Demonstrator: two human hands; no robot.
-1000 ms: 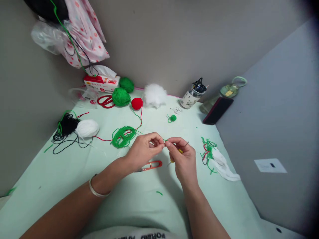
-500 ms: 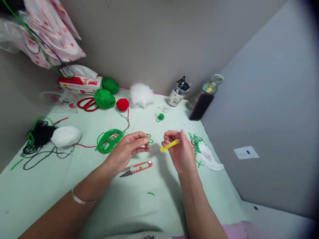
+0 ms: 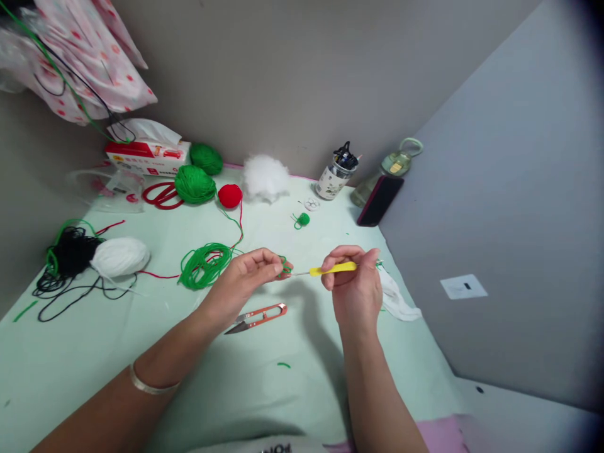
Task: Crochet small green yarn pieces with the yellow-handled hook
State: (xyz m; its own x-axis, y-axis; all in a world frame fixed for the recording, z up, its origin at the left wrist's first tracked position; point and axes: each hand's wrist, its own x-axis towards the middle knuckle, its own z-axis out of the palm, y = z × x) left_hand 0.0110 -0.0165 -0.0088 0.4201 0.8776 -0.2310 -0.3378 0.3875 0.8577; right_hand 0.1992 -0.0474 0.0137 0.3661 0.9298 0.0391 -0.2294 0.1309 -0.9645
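Observation:
My left hand (image 3: 252,274) pinches a small loop of green yarn (image 3: 284,267) between thumb and fingers. Closed round a yellow-handled crochet hook (image 3: 337,268), my right hand (image 3: 355,286) points its thin metal shaft left, and the tip reaches the green loop. Whether the tip is through the loop is too small to tell. Below the hands lie orange thread snips (image 3: 259,316) on the pale green cloth. A loose coil of green yarn (image 3: 205,265) rests left of my left hand, with a red strand across it.
Behind stand green yarn balls (image 3: 195,184), a red ball (image 3: 230,195), white stuffing (image 3: 265,178), red-handled scissors (image 3: 163,195) and a tissue box (image 3: 146,157). White (image 3: 121,256) and black yarn (image 3: 75,248) lie left. A pen cup (image 3: 336,178), phone (image 3: 380,200) and bottle (image 3: 396,165) stand back right.
My hands parted, and the crochet hook swung round in my right hand so its tip now meets the green loop in my left. The view has shifted right.

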